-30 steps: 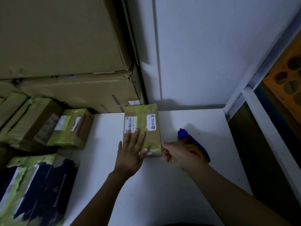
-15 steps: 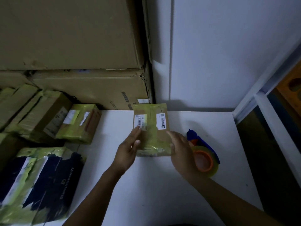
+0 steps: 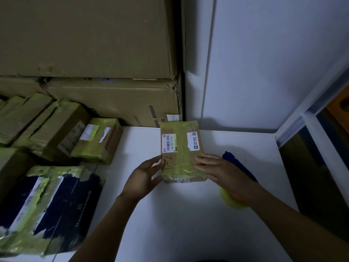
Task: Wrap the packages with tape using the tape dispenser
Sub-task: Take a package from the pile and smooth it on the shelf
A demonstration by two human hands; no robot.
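Since a second ago, my left hand (image 3: 143,178) has come off the top of the package (image 3: 181,150) and now stands at its left edge, fingers nearly straight and touching the side, gripping nothing. My right hand (image 3: 224,173) has come in from the near right corner; its fingers lie flat and extended on the package's right near portion, pressing rather than grasping. The package rests flat on the white table (image 3: 188,224), labels upward. The tape dispenser (image 3: 239,167) lies on the table just beside and partly behind my right hand, and neither hand holds it. Yellow-green tape already runs along the package's middle and across its near end; the underside is hidden, so I cannot confirm full coverage. Taped packages (image 3: 96,140) are stacked to the left, which I judge to be finished work. My assessment: this package is largely wrapped and is being smoothed or checked; any remaining passes would require picking the dispenser up.
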